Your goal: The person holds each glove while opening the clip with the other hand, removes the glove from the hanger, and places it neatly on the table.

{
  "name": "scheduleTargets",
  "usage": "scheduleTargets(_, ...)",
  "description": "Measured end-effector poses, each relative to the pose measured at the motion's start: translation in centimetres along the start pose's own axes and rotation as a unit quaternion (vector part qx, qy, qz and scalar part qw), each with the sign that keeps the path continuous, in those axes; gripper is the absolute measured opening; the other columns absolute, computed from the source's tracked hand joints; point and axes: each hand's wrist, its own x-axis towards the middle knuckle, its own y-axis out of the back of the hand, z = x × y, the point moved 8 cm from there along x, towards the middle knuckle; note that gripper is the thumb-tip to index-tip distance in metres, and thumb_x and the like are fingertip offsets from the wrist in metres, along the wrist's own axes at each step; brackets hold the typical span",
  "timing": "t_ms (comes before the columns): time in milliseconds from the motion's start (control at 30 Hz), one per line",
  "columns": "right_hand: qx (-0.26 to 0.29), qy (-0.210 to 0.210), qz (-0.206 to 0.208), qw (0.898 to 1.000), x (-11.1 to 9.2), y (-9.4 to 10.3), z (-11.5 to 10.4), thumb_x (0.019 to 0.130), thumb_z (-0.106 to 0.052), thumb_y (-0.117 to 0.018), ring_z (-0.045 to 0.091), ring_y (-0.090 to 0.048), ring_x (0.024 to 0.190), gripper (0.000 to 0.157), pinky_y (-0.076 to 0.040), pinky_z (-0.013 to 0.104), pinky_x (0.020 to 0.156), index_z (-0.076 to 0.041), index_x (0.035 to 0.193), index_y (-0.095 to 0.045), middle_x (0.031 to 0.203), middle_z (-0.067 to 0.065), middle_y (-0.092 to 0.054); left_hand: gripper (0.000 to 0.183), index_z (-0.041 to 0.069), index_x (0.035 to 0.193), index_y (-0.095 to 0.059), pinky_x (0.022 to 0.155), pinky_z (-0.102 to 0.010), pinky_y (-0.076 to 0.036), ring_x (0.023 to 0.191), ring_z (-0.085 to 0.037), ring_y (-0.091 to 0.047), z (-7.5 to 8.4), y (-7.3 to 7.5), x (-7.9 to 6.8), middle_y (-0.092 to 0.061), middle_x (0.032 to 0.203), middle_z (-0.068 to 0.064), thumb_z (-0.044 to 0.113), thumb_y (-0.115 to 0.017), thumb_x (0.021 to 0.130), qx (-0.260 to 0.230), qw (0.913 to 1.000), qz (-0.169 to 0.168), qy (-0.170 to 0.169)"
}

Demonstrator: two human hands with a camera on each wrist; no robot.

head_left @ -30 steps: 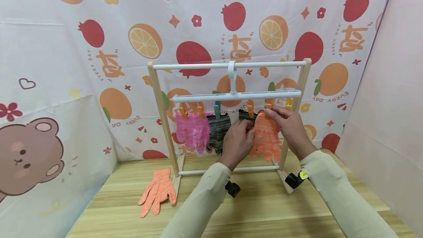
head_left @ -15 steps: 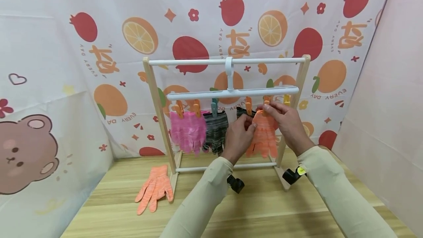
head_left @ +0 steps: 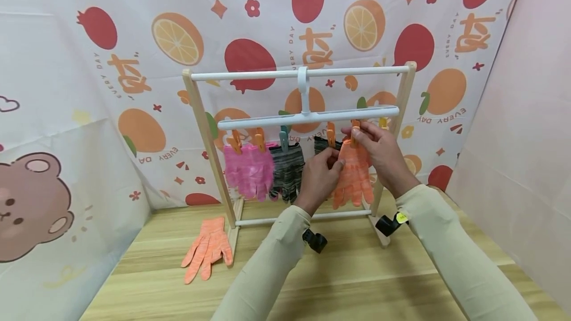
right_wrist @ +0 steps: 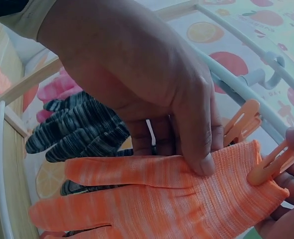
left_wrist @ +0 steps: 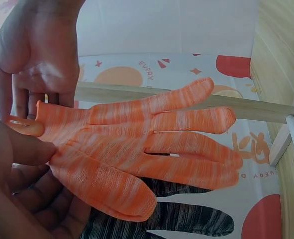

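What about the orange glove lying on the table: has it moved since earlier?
No, judged against the left rack foot, the orange glove lies in the same place beside it.

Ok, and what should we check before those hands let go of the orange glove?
Held orange glove in the orange peg: ok, it overlaps the cuff.
Right hand on that peg: ok, pinching it.
Left hand steadying the glove: ok, pinching near its cuff.
Peg grips without help: cannot tell while it's being held.
Teal peg on dark striped glove: ok.
Other orange glove hung up: not ok, it lies on the table.
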Motion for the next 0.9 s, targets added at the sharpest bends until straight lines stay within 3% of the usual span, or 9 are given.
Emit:
scheduleTargets(233, 0.007, 0.001, 0.003, 1.0, 0.08, 0.1, -0.21, 0.104, -0.031, -0.06, 0.022, -0.055, 0.129, 0.048, -0.047, 0.026, 0.1, -0.001, 0.141, -0.054, 0.126, 0.008, -0.07, 0.014, 0.012, 0.11, -0.07, 0.064, -0.028, -0.049, 0.073, -0.01, -0.06, 0.01, 0.02, -0.23, -0.068, 0.088, 0.003, 0.022, -0.064, 0.102, -0.01, 0.9999, -0.012, 0.001)
scheduleTargets(600, -0.029, -0.01, 0.051, 0.998, -0.01, 0.43, -0.2, 0.102, -0.037, -0.061, 0.017, -0.052, 0.128, 0.047, -0.046, 0.033, 0.101, -0.008, 0.139, -0.063, 0.121, 0.004, -0.072, 0.013, 0.011, 0.108, -0.071, 0.058, -0.026, -0.046, 0.067, -0.012, -0.057, 0.09, 0.32, -0.5, -0.066, 0.085, 0.002, 0.021, -0.064, 0.102, -0.013, 0.9998, -0.012, 0.002)
scheduleTargets(900, -0.033, -0.002, 0.077, 0.996, -0.09, 0.53, -0.47, 0.102, -0.037, -0.062, 0.019, -0.054, 0.127, 0.045, -0.038, 0.045, 0.11, -0.007, 0.136, -0.066, 0.116, 0.004, -0.074, 0.012, 0.012, 0.107, -0.071, 0.06, -0.026, -0.046, 0.068, -0.01, -0.057, 0.11, 0.54, -0.74, -0.066, 0.085, 0.003, 0.02, -0.064, 0.102, -0.002, 0.9999, -0.011, -0.006)
